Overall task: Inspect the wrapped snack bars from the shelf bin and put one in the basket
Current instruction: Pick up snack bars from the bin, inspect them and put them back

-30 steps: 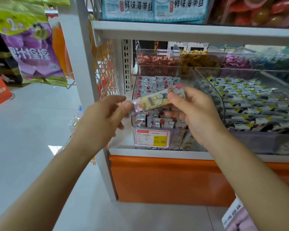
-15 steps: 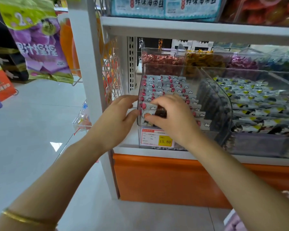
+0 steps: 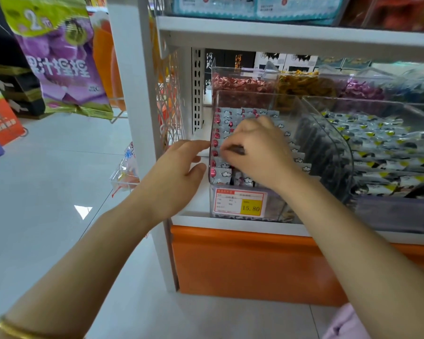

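The right hand [image 3: 257, 152] is inside the clear bin [image 3: 316, 133], fingers curled down onto the snack bars [image 3: 224, 173]; I cannot tell whether they grip one. The left hand [image 3: 174, 177] hovers just left of the bin, fingers loose, holding nothing.

Glossy pale floor [image 3: 47, 216]; white shelf frame [image 3: 135, 94], orange base [image 3: 242, 260].
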Action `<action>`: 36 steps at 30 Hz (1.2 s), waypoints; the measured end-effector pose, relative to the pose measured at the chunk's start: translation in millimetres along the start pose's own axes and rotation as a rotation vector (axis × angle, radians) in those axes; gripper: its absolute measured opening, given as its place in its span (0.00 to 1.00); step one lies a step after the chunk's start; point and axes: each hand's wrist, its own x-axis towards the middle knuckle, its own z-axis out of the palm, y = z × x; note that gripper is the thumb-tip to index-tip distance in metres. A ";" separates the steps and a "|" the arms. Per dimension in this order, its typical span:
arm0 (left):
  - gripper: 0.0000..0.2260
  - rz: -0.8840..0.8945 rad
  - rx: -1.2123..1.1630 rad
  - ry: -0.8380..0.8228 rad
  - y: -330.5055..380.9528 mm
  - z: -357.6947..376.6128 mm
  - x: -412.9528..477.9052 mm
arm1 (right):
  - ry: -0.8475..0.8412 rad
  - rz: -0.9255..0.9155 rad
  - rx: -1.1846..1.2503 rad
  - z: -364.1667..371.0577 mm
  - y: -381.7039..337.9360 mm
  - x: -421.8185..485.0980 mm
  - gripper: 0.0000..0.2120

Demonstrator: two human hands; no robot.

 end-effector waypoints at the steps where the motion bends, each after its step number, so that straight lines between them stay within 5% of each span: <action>1: 0.18 0.001 -0.002 0.002 0.1 -0.2 -0.2 | -0.024 -0.026 -0.031 2.5 -1.6 0.7 0.09; 6: 0.18 0.005 -0.001 0.028 2.3 -0.8 0.2 | 0.020 -0.005 0.175 0.1 -7.8 4.4 0.04; 9: 0.17 -0.001 0.005 0.085 4.6 -0.3 1.5 | 0.168 0.110 0.566 -15.1 -11.6 0.3 0.03; 15: 0.16 0.006 -0.050 0.206 13.3 -2.3 1.3 | 0.452 0.313 0.887 -33.5 -2.2 -31.1 0.04; 21: 0.09 0.020 -0.214 0.147 26.1 -0.8 -4.8 | 0.406 0.556 1.459 -36.1 -3.6 -48.8 0.07; 27: 0.12 -0.204 -0.576 0.140 30.7 1.5 -5.5 | 0.216 0.679 1.856 -39.7 -0.2 -59.3 0.04; 31: 0.17 -0.319 -0.707 0.145 29.5 0.8 -5.2 | 0.148 0.690 1.981 -40.3 0.5 -60.4 0.11; 36: 0.16 -0.370 -0.883 0.098 23.8 -3.2 -7.1 | 0.149 0.770 2.051 -38.5 -1.0 -58.6 0.06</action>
